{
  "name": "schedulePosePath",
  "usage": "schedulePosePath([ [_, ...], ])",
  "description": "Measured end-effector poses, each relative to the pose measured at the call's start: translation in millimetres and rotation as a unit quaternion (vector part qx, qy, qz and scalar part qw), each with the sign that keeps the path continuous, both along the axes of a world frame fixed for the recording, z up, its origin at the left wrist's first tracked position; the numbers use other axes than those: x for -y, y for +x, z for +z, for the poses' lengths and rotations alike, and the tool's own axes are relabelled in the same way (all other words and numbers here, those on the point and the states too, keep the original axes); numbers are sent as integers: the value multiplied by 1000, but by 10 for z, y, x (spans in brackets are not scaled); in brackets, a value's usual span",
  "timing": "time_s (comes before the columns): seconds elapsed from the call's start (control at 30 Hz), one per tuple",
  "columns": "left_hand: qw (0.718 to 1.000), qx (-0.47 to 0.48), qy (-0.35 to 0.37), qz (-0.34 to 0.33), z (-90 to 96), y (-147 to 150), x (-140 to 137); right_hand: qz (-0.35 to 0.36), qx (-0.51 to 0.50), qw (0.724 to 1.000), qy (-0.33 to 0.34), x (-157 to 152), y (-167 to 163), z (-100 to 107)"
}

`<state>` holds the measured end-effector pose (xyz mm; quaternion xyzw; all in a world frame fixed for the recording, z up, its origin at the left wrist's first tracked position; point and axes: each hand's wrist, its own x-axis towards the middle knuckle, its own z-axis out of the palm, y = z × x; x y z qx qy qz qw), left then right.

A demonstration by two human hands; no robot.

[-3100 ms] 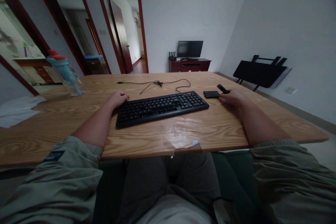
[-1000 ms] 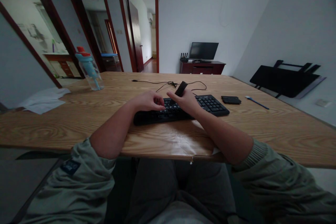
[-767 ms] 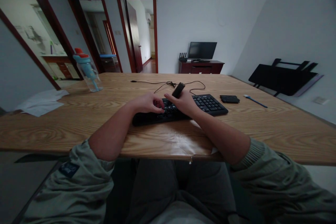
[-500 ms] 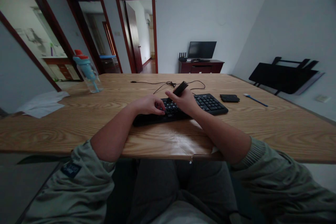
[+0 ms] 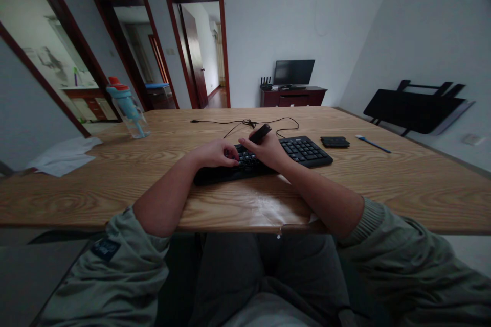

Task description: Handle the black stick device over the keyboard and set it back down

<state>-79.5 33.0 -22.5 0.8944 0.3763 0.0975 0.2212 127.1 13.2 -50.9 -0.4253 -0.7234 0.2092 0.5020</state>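
Right hand (image 5: 269, 150) now over keyboard (image 5: 253, 167)

There are two bare hands (image 5: 215, 154), one long black keyboard (image 5: 307, 151), one black bar-shaped tool (image 5: 261, 134), one flat black block (image 5: 335, 141), one blue white-tipped stick (image 5: 375, 144) and one clear red-capped bottle (image 5: 128, 107).
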Motion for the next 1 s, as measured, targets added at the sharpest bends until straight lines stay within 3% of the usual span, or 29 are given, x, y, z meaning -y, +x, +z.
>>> schedulePosePath([
  [0.2,1000,-16,-2,25,30,31,45,14,-23,999,-31,29,3,29],
  [0.7,1000,-21,11,-5,-11,48,16,21,18,998,-53,117,20,92],
  [1.0,1000,-26,14,-3,-39,-2,-37,14,-25,991,-128,180,56,119],
])
